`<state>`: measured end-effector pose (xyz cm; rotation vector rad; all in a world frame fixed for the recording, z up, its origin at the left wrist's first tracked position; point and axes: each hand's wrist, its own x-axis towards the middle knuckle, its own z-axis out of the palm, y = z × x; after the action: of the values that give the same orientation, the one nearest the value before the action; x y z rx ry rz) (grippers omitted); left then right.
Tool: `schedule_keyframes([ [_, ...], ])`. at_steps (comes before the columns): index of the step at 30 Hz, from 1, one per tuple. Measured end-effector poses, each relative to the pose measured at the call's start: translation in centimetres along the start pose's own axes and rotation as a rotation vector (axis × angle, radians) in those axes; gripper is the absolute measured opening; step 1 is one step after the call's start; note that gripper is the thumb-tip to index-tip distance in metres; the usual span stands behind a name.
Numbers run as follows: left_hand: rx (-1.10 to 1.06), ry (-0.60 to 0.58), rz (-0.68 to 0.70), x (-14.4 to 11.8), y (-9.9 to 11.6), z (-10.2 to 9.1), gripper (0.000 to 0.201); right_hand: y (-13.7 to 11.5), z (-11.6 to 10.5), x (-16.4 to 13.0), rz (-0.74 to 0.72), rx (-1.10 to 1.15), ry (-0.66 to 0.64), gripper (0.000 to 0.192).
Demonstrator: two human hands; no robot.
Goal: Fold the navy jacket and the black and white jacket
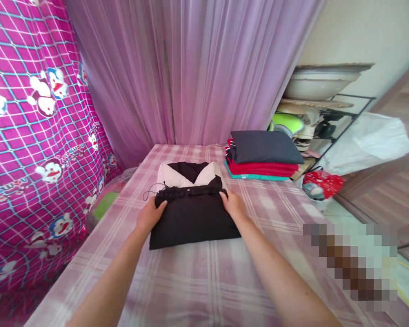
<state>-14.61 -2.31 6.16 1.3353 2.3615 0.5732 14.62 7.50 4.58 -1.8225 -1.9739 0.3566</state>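
Head view: left hand (151, 215) and right hand (233, 204) grip the drawstring edge of a soft black garment (194, 215), folded square on the checked bed (204, 277). Behind the garment, a clothes stack (264, 156). Uneven pulling could likely skew the fold.

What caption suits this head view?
Both hands, left hand and right hand, press a folded black drawstring garment on plaid bedsheet.
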Motion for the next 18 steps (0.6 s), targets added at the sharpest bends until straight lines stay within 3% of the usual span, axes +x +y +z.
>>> schedule_keyframes([
  [2,0.056,0.003,0.029,-0.1,0.1,-0.1,0.059,0.3,1.1,-0.1,0.016,-0.035,-0.016,0.035],
  [4,0.096,0.134,0.157,-0.4,0.7,-0.4,0.069,0.8,1.5,-0.2,0.031,0.009,-0.029,0.037],
  [6,0.136,0.257,0.348,-0.9,2.0,-0.4,0.066,1.1,1.1,-0.1,0.044,0.069,-0.036,0.043],
  [7,0.158,0.266,0.447,-1.1,2.8,-0.1,0.061,1.0,0.7,0.0,0.038,0.09,-0.036,0.046],
  [9,0.192,0.177,0.592,-1.3,4.4,1.0,0.05,0.1,-0.4,0.0,-0.021,0.099,0.003,0.051],
  [12,0.228,0.009,0.637,-1.1,5.8,3.2,0.048,-2.5,-1.5,-0.8,-0.25,0.072,0.14,0.053],
  [14,0.254,-0.029,0.604,-0.6,5.7,4.2,0.051,-4.6,-1.4,-1.9,-0.454,0.048,0.163,0.052],
  [16,0.269,-0.038,0.581,-0.2,5.2,4.8,0.05,-6.0,-0.6,-2.9,-0.651,0.012,0.072,0.051],
  [18,0.252,-0.027,0.565,0.1,4.6,5.0,0.048,-6.2,0.6,-3.2,-0.744,-0.037,-0.048,0.05],
])
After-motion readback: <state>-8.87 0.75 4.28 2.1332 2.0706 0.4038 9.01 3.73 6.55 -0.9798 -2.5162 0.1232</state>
